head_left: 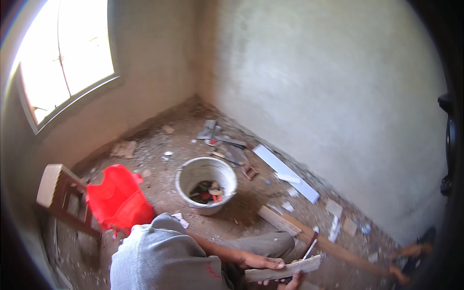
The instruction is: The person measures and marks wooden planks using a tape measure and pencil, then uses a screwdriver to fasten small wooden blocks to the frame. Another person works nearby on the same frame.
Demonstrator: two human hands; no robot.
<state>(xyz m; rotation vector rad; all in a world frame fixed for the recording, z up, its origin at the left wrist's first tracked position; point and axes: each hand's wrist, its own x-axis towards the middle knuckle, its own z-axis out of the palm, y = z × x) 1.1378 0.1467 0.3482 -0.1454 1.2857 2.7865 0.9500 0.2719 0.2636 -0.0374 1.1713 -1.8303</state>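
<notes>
While most items lie on the dirt floor (251, 198), one short wooden board (284, 269) is held above it, toward the floor's near edge and well apart from its far corner. Form: flat, pale, rough-faced, squared at the ends. Left hand (261, 261): grasping the board, thumb side along the upper edge, fingertips showing beneath. Right hand (294, 281): fingers against the board's lower edge, the rest cut off by the view; whether it grips or merely steadies cannot be told. Handling, by judgement: light, stiff, dry, hardly slippery, liable to splinter along the grain; best taken across the broad faces near either end, fingertips off the raw edges. Adjacent: one slender white stick (311, 249), rising behind the board's right part; one long plank (340, 251), lying on the floor toward its right edge. Also listed: one white bucket (203, 170), mid-floor, mixed contents; one red bag (116, 198), toward the floor's left edge, beside one brown stool (54, 186).
</notes>
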